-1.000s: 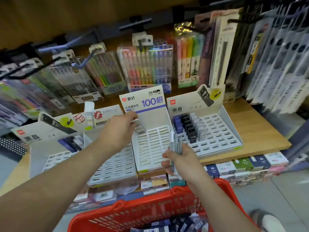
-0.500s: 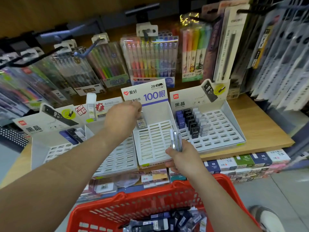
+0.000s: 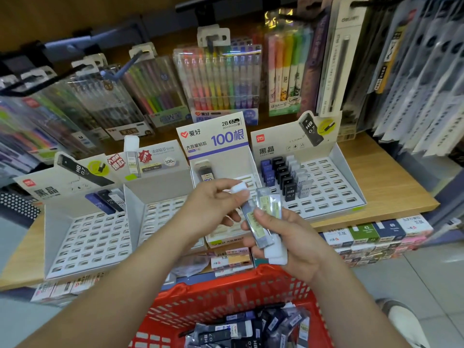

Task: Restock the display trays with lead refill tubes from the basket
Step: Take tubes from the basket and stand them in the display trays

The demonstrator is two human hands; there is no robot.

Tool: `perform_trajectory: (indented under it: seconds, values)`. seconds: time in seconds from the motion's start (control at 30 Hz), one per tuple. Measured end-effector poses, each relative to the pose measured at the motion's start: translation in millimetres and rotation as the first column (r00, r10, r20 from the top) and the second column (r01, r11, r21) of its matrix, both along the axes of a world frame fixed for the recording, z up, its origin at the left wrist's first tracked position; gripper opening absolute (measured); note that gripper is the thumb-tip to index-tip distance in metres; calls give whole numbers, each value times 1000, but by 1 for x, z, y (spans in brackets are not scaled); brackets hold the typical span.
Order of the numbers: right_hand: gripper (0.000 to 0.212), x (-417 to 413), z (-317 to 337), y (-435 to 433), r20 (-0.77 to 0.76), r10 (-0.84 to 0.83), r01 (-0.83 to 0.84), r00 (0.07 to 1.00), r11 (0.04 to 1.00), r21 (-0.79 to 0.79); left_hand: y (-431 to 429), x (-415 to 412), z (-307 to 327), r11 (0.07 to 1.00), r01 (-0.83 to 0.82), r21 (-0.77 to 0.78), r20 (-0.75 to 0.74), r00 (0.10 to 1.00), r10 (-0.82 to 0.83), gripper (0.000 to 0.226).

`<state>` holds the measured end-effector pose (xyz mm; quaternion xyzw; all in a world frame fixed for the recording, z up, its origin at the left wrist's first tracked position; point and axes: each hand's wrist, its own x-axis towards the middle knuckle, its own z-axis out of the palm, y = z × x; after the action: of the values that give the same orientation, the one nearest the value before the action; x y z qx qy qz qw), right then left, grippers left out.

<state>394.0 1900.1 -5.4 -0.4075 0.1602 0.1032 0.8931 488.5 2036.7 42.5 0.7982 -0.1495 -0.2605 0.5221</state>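
The right grip [image 3: 291, 237] is curled round a small bundle of clear plastic lead refill tubes [image 3: 267, 209], with the thumb laid across their yellow-green labels. Most of the white caps sit low, at the heel of the palm. The left grip [image 3: 213, 204] meets it from the left. Its thumb and forefinger pinch the white-capped end [image 3: 237, 189] of one tube that sticks up out of the bundle, and that tube's lower part lies under the right thumb.

Directly below both grips is the red slotted plastic basket [image 3: 200, 297], holding a loose heap of dark and clear refill tubes [image 3: 251, 327] (several read HB 0.7).

Just beyond the grips stands the middle white cardboard display tray [image 3: 218, 146], whose header card is printed "100". One dark tube [image 3: 208, 172] stands upright in its back row. To the right of the right grip lies a wider white slotted tray [image 3: 334, 182]. Blue, black and grey HB 0.7 tubes [image 3: 283, 177] are packed into the back corner nearest the grips.

To the left of the left grip lie two more white slotted trays, the near one [image 3: 163, 212] and the far one [image 3: 88, 242]. The far one has a few dark tubes [image 3: 108, 200] along its back edge. All four trays rest on the light wooden surface [image 3: 391, 187].

Above and behind the trays hang clear packs of coloured pens [image 3: 218, 79]. Under the surface edge, right of the right grip, runs a row of small coloured boxes [image 3: 376, 234].
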Motion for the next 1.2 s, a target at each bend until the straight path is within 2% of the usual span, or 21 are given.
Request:
perform_trajectory:
  seconds: [0.07,0.2,0.3,0.4,0.43,0.5,0.57,0.63,0.73,0.77,0.83,0.87,0.9,1.0,1.07,1.1,1.2]
  values:
    - [33,1,-1,0,-12,-25,25,1000,1000,-7,3,-4,-8,990,-119,-77,-26,993,117,29]
    - [48,2,-3,0,-55,17,-16,998,999,35,10,-11,-13,901,-343,-267,-201,934,296,32]
    - [57,3,-4,0,-55,68,-62,996,993,96,11,-22,-16,829,-423,-367,-292,898,329,26]
    - [54,2,-7,1,-36,77,-74,996,994,80,12,-33,-18,776,-475,-414,-378,866,329,15]
    - [52,2,-7,2,-25,79,-78,997,996,30,12,-36,-18,766,-494,-412,-387,855,344,20]
    - [42,2,-6,5,-14,86,-87,996,978,-192,13,-42,-20,758,-518,-397,-379,845,378,29]
    - [27,2,-1,9,-19,57,-59,998,887,-457,15,-47,-23,742,-536,-403,-399,833,384,23]
    - [18,4,2,13,14,28,-15,1000,829,-560,20,-49,-22,718,-552,-424,-423,822,382,15]
    - [22,6,1,18,71,23,28,997,763,-646,31,-46,-24,745,-539,-394,-340,838,426,15]
    - [25,7,0,20,75,36,29,997,691,-722,34,-43,-24,786,-509,-351,-274,858,434,18]
    - [25,9,-4,25,88,104,31,991,457,-889,40,-37,-22,870,-427,-248,-148,904,401,21]
    - [25,10,-5,30,96,151,38,984,348,-937,45,-32,-20,902,-382,-198,-110,924,367,22]
    - [26,12,-6,34,97,189,40,977,286,-957,50,-27,-18,929,-337,-154,-92,941,326,21]
    - [31,17,-5,49,60,253,-15,966,284,-959,73,-8,-12,983,-184,-19,-80,980,182,20]
    - [30,21,-5,62,53,282,-51,958,349,-936,86,0,-8,991,-125,44,-60,990,128,21]
    - [29,23,-5,69,56,288,-52,956,354,-934,91,4,-6,989,-136,52,-40,990,138,18]
    - [24,30,-10,86,78,277,5,958,258,-966,109,22,-1,955,-295,19,66,954,293,11]
